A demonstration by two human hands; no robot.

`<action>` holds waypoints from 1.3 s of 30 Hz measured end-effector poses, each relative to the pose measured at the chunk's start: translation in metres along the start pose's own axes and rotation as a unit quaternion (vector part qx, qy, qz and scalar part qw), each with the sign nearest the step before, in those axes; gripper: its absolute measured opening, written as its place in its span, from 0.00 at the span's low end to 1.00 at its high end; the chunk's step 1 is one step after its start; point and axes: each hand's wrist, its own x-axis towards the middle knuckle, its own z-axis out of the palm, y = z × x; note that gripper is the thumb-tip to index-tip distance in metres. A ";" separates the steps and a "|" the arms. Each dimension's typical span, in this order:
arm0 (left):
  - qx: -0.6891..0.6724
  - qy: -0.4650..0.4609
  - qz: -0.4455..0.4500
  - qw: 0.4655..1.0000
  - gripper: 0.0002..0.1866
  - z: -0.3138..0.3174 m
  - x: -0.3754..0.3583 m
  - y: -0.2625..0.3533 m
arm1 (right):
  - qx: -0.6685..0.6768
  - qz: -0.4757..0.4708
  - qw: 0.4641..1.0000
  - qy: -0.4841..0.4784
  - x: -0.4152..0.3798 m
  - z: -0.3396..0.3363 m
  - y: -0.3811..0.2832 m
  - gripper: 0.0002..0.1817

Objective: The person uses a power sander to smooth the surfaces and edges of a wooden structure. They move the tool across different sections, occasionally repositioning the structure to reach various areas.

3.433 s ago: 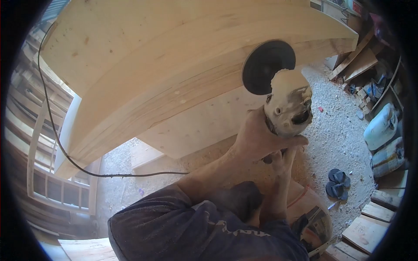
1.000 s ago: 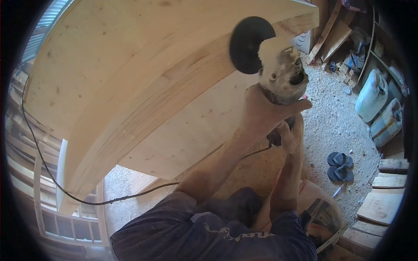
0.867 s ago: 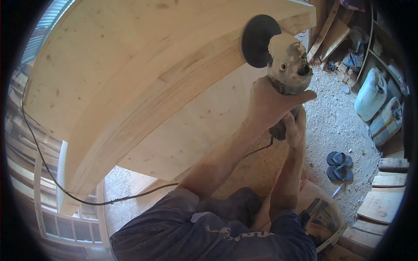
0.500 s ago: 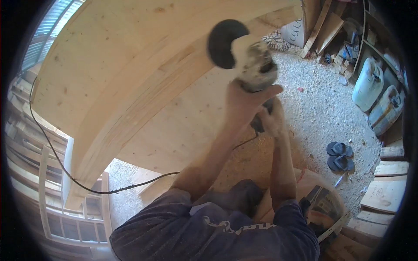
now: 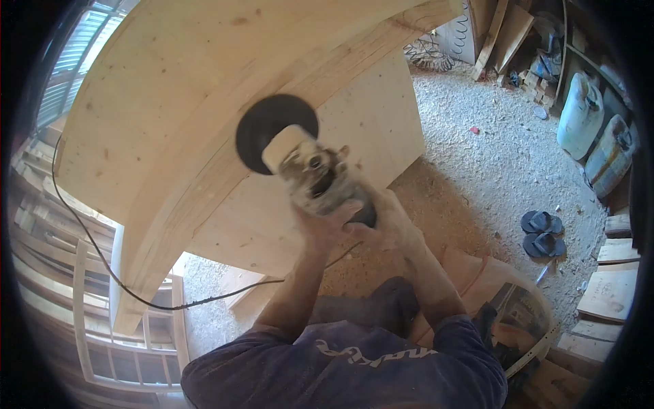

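Both hands are closed around a dusty angle grinder (image 5: 317,170) fitted with a wide round black disc (image 5: 272,129). My left hand (image 5: 321,223) wraps the body from the left, its thumb across the tool. On the right side, my right hand (image 5: 394,221) grips the dark rear part. The disc lies over the curved edge of a large wooden piece (image 5: 197,157), made of layered strips with a pale panel behind. From beneath the grinder a black cord (image 5: 231,292) runs off to the left.
Wood dust and shavings cover the floor (image 5: 477,150). Dark sandals (image 5: 543,233) lie to the right, near two plastic jugs (image 5: 581,116). Boards (image 5: 603,300) are stacked at the right edge, and wooden frames (image 5: 129,358) stand at lower left.
The grinder, held in both hands, has moved down and to the left along the curved wooden edge. The view has shifted slightly.
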 end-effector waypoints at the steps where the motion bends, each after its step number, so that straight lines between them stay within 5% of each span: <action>1: -0.002 0.000 0.000 1.000 0.35 0.010 0.008 -0.001 | 0.000 -0.019 0.999 0.035 -0.001 -0.005 0.013 0.54; 3: 0.048 -0.053 -0.026 0.997 0.31 0.034 0.027 -0.001 | -0.004 -0.035 0.997 0.070 -0.005 -0.018 0.021 0.52; 5: 0.069 -0.073 -0.060 0.993 0.30 0.053 0.041 -0.011 | 0.161 0.188 0.964 0.093 -0.009 -0.033 0.010 0.46; 8: 0.109 -0.114 -0.106 0.982 0.27 0.087 0.059 -0.006 | 0.100 0.069 0.977 0.174 -0.012 -0.052 0.036 0.46; 15: 0.127 -0.166 -0.133 0.969 0.33 0.150 0.097 -0.038 | 0.074 0.065 0.968 0.230 -0.002 -0.094 0.063 0.49; 17: 0.145 -0.181 -0.126 0.965 0.35 0.172 0.107 -0.047 | 0.148 0.034 0.935 0.321 0.001 -0.106 0.073 0.45; 24: 0.126 -0.140 -0.124 0.974 0.31 0.160 0.095 -0.037 | 0.128 0.056 0.960 0.245 -0.001 -0.107 0.072 0.41; 27: 0.206 -0.127 -0.204 0.948 0.30 0.120 0.074 -0.013 | 0.060 0.102 0.974 0.192 -0.009 -0.084 0.066 0.37; 30: 0.192 -0.111 -0.103 0.970 0.34 0.071 0.043 -0.029 | 0.104 0.131 0.981 0.100 -0.009 -0.057 0.043 0.44; 32: -0.002 -0.037 -0.019 0.999 0.36 0.046 0.025 -0.034 | 0.115 0.129 0.982 0.072 -0.001 -0.048 0.015 0.48; 35: -0.177 -0.019 0.019 0.984 0.38 0.042 0.011 -0.019 | -0.044 0.012 0.999 0.014 0.006 -0.041 -0.001 0.53; 39: -0.133 -0.048 0.107 0.984 0.38 0.032 0.033 -0.039 | -0.066 0.023 0.997 0.016 0.017 -0.051 -0.005 0.53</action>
